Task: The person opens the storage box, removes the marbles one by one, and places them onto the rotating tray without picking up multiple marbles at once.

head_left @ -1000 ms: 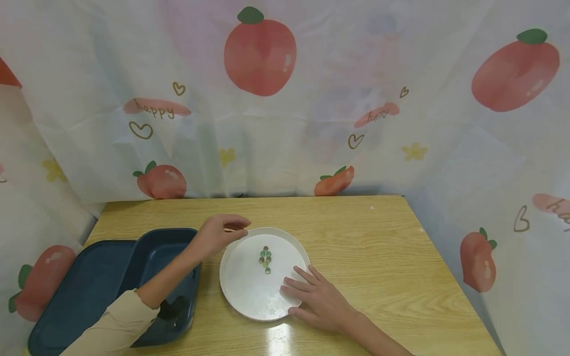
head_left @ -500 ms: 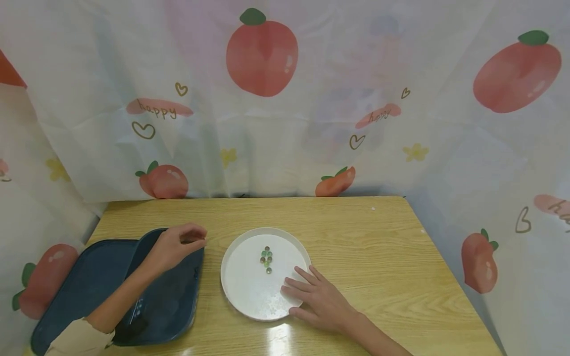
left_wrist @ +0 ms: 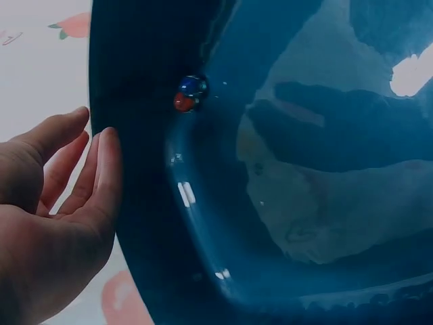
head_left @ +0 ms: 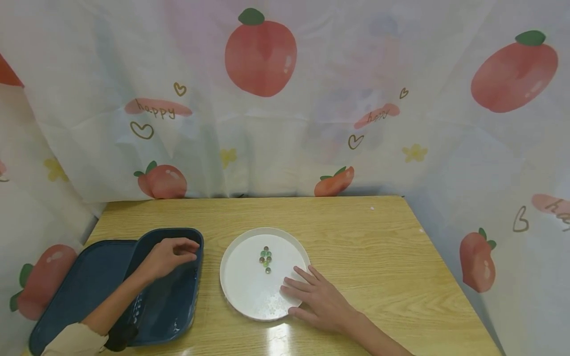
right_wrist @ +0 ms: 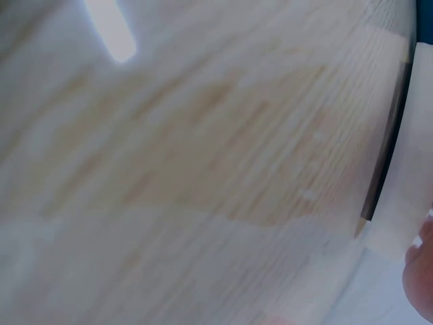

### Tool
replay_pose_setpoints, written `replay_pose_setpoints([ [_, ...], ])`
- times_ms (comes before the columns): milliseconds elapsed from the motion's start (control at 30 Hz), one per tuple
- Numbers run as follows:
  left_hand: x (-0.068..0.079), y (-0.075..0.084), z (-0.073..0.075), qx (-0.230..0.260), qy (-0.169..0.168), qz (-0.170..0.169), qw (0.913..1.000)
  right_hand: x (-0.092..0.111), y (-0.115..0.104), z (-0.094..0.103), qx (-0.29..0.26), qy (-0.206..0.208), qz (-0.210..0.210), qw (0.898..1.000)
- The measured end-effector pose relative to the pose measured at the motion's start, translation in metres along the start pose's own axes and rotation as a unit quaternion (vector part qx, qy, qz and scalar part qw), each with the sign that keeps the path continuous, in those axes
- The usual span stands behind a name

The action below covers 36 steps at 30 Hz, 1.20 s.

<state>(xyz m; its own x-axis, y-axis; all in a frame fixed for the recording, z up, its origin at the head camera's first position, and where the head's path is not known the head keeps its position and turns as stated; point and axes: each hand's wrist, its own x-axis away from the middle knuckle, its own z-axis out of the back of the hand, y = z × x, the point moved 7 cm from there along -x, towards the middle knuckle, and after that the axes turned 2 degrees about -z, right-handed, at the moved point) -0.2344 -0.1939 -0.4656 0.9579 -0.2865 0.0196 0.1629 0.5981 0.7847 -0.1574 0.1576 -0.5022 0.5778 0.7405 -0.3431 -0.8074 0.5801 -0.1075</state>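
Observation:
My left hand [head_left: 166,257] hovers over the deep dark blue tray [head_left: 171,321], its fingers loosely bent with nothing between them. In the left wrist view, a blue marble [left_wrist: 193,85] and a red marble [left_wrist: 183,102] lie together inside that tray, apart from the fingertips. On the round white plate [head_left: 242,294], several green and brownish glass marbles [head_left: 265,259] form a small cluster. My right hand [head_left: 313,301] rests at the plate's right rim, fingers spread over its edge. The right wrist view catches just a fingertip [right_wrist: 419,277] beside the white rim.
A second, flatter dark blue tray [head_left: 89,282] lies at the left, partly under the deep one. Both trays and the plate are on a wood-grain table [head_left: 369,247]. A curtain with peach prints [head_left: 285,143] hangs behind the table and along its sides.
My left hand has drawn back leftward from the plate's upper edge and come down over the deep tray. The right hand, the plate and its marbles stay in place.

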Motion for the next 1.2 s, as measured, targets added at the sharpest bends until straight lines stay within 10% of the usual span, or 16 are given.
replay_pose_setpoints([
  [600,-0.008,-0.015,-0.017,-0.012,-0.075,-0.010,0.9971,-0.001,0.000,0.002,-0.009,0.000,-0.003,1.000],
  [1200,-0.010,-0.021,-0.021,-0.070,-0.076,0.007,0.9946,0.000,-0.002,0.003,-0.008,0.004,0.000,1.000],
])
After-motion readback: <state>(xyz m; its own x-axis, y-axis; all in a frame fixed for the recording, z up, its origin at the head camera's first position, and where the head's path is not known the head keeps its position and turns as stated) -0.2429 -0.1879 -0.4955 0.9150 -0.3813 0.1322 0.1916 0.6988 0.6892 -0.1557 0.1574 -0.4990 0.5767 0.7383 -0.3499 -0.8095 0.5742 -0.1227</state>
